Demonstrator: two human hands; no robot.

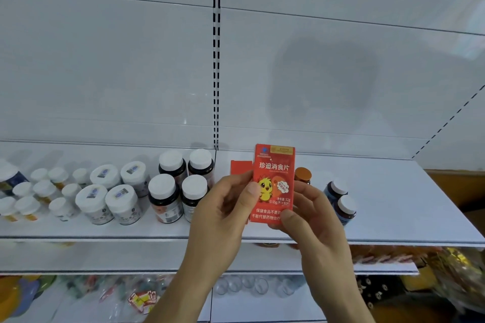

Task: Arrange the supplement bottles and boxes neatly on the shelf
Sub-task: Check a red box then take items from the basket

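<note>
A red supplement box (274, 173) with a yellow chick on its front is held upright in front of the white shelf (393, 204). My left hand (225, 207) grips its left edge with the thumb on the front. My right hand (309, 215) holds its lower right corner. A second red box (240, 170) stands on the shelf just behind. Dark bottles with white caps (178, 186) stand in a group to the left. An orange-capped bottle (303, 174) and two blue bottles (341, 199) are on the right.
White-lidded jars (110, 191) and several small white-capped bottles (39, 191) fill the shelf's left part. The shelf's right part beyond the blue bottles is bare. A slotted upright (216, 60) divides the back panel. Lower shelves hold packaged goods (141, 299).
</note>
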